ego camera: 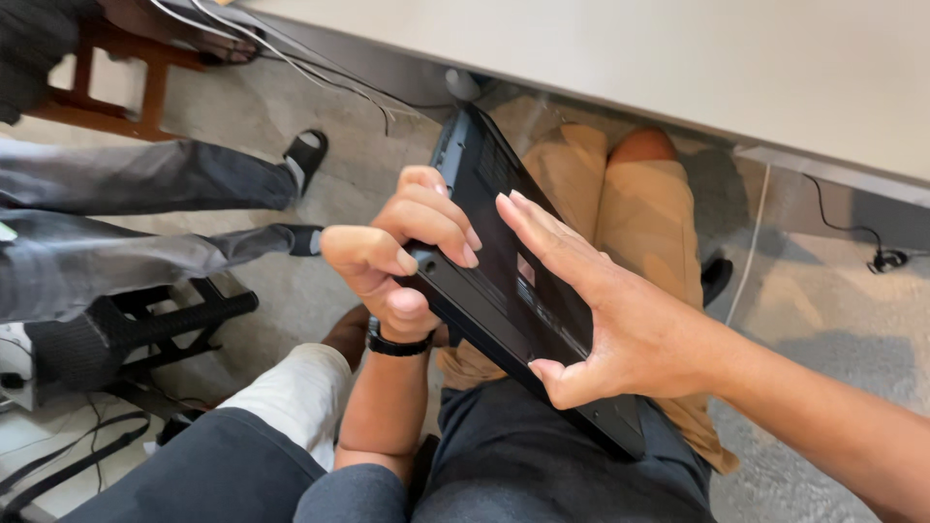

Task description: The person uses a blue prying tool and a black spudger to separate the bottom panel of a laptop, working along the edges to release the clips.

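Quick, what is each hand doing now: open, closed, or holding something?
Left hand: closed, gripping the edge of the black laptop.
Right hand: open, fingers spread flat against the laptop's underside, thumb hooked on its lower edge.

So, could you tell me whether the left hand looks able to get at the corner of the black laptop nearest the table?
Probably yes: the left hand already grips the black laptop along its edge, and nothing lies between it and that upper corner under the table.
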